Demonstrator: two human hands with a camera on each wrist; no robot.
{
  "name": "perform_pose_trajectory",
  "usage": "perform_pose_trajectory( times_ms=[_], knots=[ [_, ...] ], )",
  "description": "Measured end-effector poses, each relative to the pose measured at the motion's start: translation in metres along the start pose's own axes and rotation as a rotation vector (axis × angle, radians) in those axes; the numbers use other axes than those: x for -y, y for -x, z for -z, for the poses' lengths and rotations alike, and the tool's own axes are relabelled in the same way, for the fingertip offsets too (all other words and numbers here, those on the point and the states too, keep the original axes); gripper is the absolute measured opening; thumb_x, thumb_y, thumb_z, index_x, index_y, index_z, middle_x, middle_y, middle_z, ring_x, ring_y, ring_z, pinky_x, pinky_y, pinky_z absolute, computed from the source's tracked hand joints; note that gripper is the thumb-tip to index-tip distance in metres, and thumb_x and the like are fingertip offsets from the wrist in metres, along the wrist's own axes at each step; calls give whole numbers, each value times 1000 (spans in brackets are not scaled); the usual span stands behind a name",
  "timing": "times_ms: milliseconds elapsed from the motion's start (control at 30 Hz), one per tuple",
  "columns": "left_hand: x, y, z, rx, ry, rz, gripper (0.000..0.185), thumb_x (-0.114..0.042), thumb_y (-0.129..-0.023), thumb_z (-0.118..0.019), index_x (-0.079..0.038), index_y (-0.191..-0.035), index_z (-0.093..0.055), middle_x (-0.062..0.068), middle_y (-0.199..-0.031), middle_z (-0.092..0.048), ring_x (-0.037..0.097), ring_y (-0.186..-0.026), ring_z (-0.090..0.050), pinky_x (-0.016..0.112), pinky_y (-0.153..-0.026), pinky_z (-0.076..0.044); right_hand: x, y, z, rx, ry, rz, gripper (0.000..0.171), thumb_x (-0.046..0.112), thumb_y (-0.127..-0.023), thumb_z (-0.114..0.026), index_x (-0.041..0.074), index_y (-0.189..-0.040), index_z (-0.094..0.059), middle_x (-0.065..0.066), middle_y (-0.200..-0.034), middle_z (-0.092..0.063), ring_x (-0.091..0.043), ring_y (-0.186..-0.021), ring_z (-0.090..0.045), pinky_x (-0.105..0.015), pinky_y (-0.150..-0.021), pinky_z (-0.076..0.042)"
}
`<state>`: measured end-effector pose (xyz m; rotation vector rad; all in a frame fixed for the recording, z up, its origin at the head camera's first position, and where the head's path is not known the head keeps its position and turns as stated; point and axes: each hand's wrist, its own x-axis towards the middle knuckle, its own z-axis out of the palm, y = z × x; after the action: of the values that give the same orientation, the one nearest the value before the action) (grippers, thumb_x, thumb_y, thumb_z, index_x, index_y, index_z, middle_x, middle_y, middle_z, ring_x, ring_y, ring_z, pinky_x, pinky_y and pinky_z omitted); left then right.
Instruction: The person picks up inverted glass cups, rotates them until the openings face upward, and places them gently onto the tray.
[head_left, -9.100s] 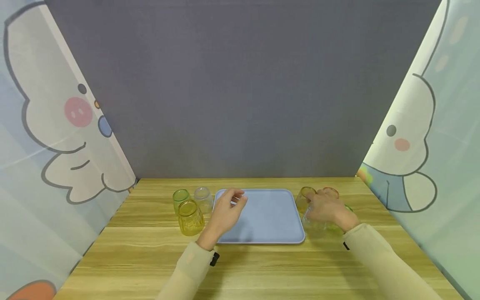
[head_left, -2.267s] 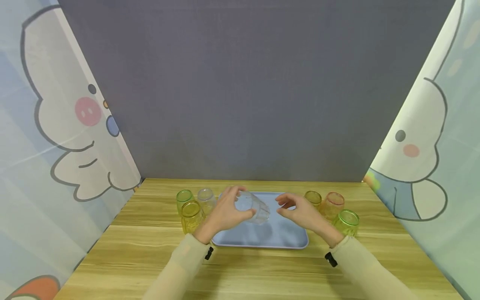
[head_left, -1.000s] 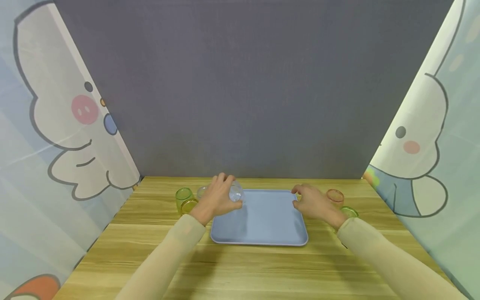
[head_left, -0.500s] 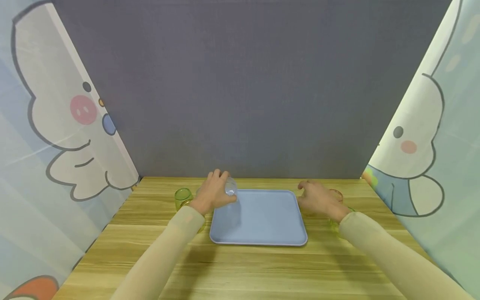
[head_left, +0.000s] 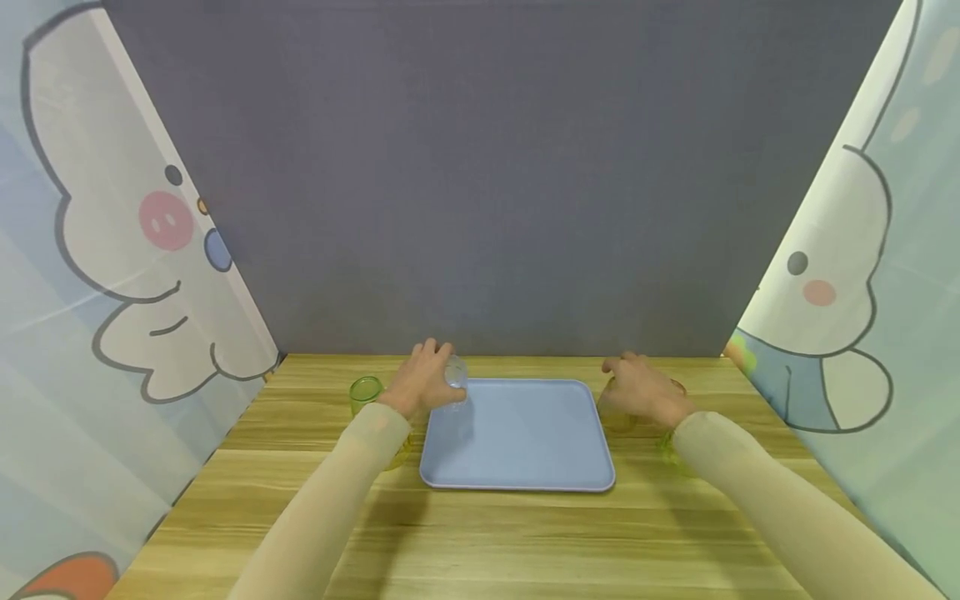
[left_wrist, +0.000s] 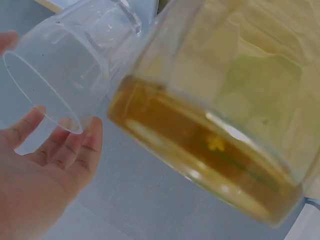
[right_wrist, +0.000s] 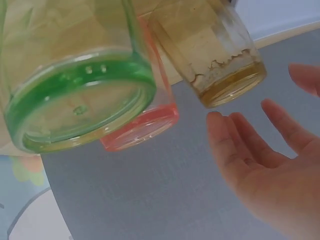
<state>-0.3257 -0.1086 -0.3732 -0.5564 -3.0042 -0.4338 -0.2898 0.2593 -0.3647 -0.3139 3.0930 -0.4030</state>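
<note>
My left hand [head_left: 426, 382] holds a clear drinking glass [head_left: 455, 377] around its rim, at the tray's back left corner. In the left wrist view the fingertips and thumb meet this clear glass [left_wrist: 70, 60] at its open mouth. Just over an amber glass [right_wrist: 220, 65] my right hand [head_left: 637, 387] hovers with fingers spread. The right wrist view shows those fingertips close to the glass's upturned base; touching or not, I cannot tell. The blue tray [head_left: 517, 437] lies between the hands.
On the left stand a green glass [head_left: 366, 388] and a yellow glass [left_wrist: 200, 150], partly hidden by the left arm. A pink glass [right_wrist: 145, 125] and a green glass [right_wrist: 80, 105] are beside the amber one. A grey panel [head_left: 487, 183] closes the back.
Holding the clear glass, my left hand has moved left from over the tray to its back left corner. My right hand has gone from near the tray's middle to the amber glass.
</note>
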Motion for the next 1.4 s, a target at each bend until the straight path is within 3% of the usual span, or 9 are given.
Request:
perform_pose_trajectory(
  times_ms=[400,633,1000,1400],
  knots=[
    [1,-6,-6,44,36,30,79,-41,-83,-74,-7,-149,-47,18,-135,-48,35,-121,-46,52,-99,-47,-5,-3,-6,76,28,-32,57,22,-86,-58,2,-140,-55,-26,-140,-50,-43,-122,-52,-56,-64,-50],
    [3,-12,-10,47,32,37,79,-43,-84,-71,-7,-150,-46,19,-137,-47,36,-124,-46,53,-99,-47,-9,-5,-11,80,59,-28,54,21,-85,-54,4,-136,-59,-24,-135,-53,-42,-123,-52,-65,-69,-50],
    [5,-26,-21,49,-14,59,78,-45,-85,-68,-10,-152,-47,15,-128,-47,33,-119,-46,50,-96,-47,-5,-4,-10,91,66,-53,52,22,-89,-52,7,-138,-59,-22,-136,-52,-41,-122,-53,-65,-67,-49],
    [0,-30,-24,25,-27,54,73,-42,-86,-63,-8,-150,-49,16,-126,-47,34,-114,-45,50,-96,-44,-3,-4,-11,90,89,-64,53,21,-90,-51,8,-140,-58,-22,-137,-52,-44,-127,-50,-70,-70,-48]
  ],
)
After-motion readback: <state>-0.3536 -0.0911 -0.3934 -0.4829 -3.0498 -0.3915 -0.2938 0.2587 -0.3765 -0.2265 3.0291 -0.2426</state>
